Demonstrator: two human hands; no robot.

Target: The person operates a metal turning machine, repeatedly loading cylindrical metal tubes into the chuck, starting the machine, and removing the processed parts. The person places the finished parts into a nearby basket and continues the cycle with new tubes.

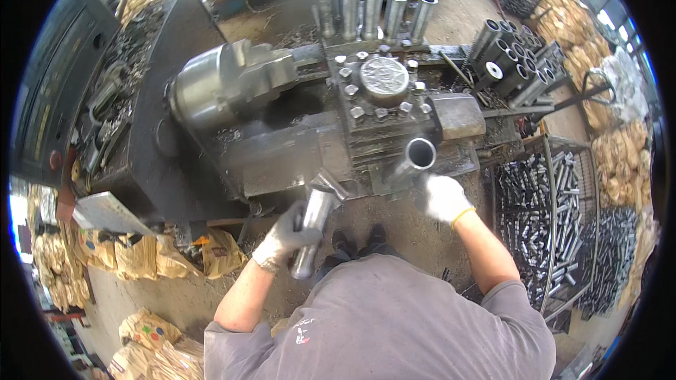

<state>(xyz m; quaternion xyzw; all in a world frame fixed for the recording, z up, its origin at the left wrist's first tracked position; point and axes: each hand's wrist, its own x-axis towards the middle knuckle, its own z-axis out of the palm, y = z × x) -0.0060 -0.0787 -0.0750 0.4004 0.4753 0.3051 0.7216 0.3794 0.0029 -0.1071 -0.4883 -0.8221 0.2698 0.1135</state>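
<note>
Standing on the near side of the tool post [384, 75], a person clasps a shiny tube [318, 212] in the gray-gloved left hand [287, 233], fingers wrapped around it. It lies near and left of the tool post, its long axis slanting toward it. A 2nd tube, the open-ended tube [420, 154], sits on the tool post's near side, mouth up, ahead and slightly left of the right hand [445, 198], the nearer of the 2. That white-gloved hand reaches in, forearm angled toward the tool post; blur hides whether its fingers grasp or merely adjoin the tube. Upright tubes [370, 14] cluster beyond the tool post.
</note>
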